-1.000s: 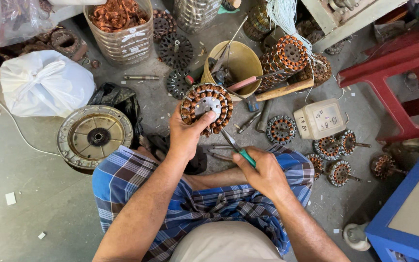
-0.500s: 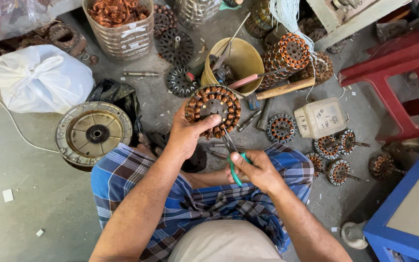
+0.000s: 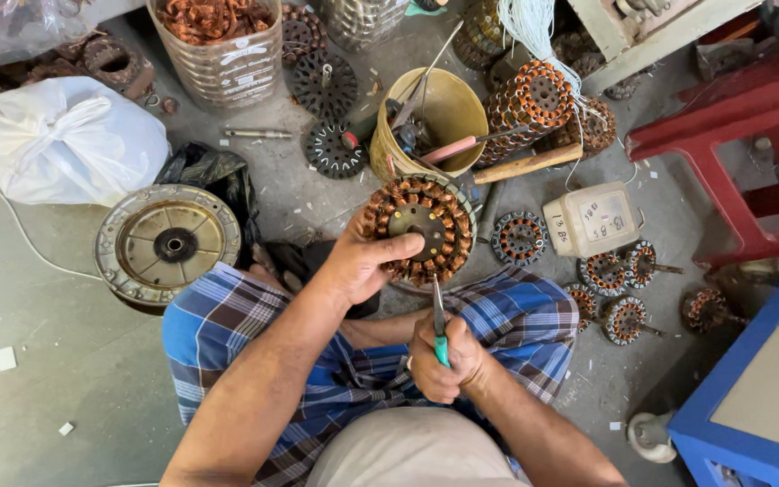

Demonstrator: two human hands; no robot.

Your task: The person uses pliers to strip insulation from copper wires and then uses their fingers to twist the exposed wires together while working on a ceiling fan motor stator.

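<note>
The left hand (image 3: 362,261) grasps a copper-wound motor stator (image 3: 418,230) by its lower left edge, thumb laid across the centre hub, holding it above the lap over the blue checked cloth (image 3: 227,334). The right hand (image 3: 439,361) is clenched round a green-handled tool (image 3: 439,325) — pliers or cutters, I cannot tell which — whose metal tip points up and touches the stator's bottom rim. Just beyond the stator stands a yellow bucket (image 3: 453,113) holding tools. A round metal motor cover (image 3: 169,245) lies on the concrete floor to the left — near it, a white plastic bag (image 3: 69,140).
</note>
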